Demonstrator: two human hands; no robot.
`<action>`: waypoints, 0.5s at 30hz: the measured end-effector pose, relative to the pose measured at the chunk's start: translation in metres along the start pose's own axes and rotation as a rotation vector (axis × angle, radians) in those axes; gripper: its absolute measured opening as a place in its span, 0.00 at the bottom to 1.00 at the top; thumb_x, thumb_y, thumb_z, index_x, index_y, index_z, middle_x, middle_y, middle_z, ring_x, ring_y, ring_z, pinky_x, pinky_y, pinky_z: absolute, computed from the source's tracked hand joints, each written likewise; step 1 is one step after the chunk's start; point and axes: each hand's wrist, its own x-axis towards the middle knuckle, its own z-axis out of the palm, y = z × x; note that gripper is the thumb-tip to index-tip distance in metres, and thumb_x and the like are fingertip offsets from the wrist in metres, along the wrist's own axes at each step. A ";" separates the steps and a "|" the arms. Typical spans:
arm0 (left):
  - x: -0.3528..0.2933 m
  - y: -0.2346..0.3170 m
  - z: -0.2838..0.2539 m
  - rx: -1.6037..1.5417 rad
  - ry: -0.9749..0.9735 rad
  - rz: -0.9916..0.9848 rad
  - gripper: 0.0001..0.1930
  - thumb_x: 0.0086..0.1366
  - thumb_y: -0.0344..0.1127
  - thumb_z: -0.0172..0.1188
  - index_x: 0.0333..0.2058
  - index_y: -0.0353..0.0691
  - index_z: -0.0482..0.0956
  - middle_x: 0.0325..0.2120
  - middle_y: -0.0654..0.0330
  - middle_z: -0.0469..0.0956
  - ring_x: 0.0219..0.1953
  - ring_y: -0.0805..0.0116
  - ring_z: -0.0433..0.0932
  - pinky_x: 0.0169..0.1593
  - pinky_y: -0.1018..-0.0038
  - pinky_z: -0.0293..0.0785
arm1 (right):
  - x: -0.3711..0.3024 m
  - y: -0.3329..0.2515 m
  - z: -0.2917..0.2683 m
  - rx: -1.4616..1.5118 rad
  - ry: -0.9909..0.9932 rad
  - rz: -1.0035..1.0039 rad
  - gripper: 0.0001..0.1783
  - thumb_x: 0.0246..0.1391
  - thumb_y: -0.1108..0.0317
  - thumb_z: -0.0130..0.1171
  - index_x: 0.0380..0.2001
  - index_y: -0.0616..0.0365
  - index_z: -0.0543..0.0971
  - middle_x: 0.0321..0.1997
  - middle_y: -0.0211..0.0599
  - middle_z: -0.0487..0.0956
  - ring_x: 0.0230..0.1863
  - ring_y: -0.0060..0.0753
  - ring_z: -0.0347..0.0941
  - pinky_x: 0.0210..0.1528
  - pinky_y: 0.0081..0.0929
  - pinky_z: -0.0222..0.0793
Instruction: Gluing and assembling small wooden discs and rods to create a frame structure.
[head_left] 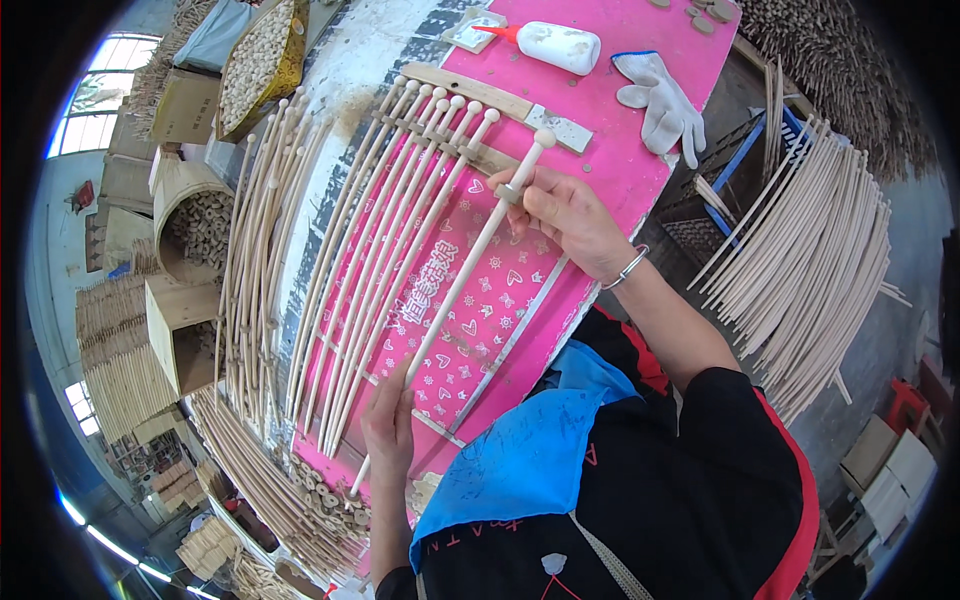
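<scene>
In the head view, a long pale wooden stick [463,280] is held on a slant over a pink tabletop [632,178] printed with white hearts and other small motifs. The stick is slender, straight and plain, its shaft a light cream colour with no paint showing. Its far end carries a smooth round wooden knob [545,138], a little paler than the shaft, and below that a flat grey-brown wooden ring [508,192] sits around the shaft. Its near end pokes out past the left hand, toward the table's lower left.

The right hand [562,215] pinches the stick at the ring, thumb on one side and fingers on the other; a silver-coloured bangle [630,264] circles that wrist. The left hand [388,422] is closed around the lower shaft, covering part of it.

Just left of the held stick lies a row of similar knobbed wooden sticks [400,237], side by side, with rings around their upper shafts. Beyond the right hand lie a white knitted glove [660,105] with a blue cuff edge and a white plastic bottle [558,47] with a red nozzle. Well to the right is a large fanned bundle of bare pale rods [790,275].
</scene>
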 end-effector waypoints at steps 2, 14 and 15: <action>-0.005 0.000 -0.004 -0.067 -0.036 -0.032 0.20 0.73 0.24 0.56 0.63 0.35 0.78 0.26 0.60 0.73 0.28 0.70 0.73 0.35 0.72 0.72 | -0.003 -0.003 -0.001 -0.035 -0.008 0.012 0.23 0.73 0.55 0.57 0.59 0.63 0.80 0.35 0.25 0.77 0.37 0.15 0.72 0.43 0.17 0.70; -0.008 0.003 0.010 0.173 0.166 0.159 0.26 0.67 0.17 0.58 0.63 0.41 0.80 0.23 0.59 0.71 0.22 0.70 0.70 0.27 0.70 0.68 | -0.006 0.015 0.007 -0.114 0.076 -0.025 0.21 0.73 0.55 0.58 0.55 0.63 0.81 0.30 0.23 0.76 0.30 0.13 0.71 0.35 0.16 0.67; -0.007 0.005 0.011 0.177 0.172 0.160 0.27 0.66 0.16 0.58 0.63 0.42 0.80 0.23 0.58 0.70 0.22 0.69 0.70 0.27 0.69 0.67 | -0.006 0.015 0.007 -0.111 0.083 -0.009 0.21 0.73 0.56 0.58 0.54 0.63 0.81 0.30 0.23 0.76 0.31 0.13 0.71 0.35 0.16 0.68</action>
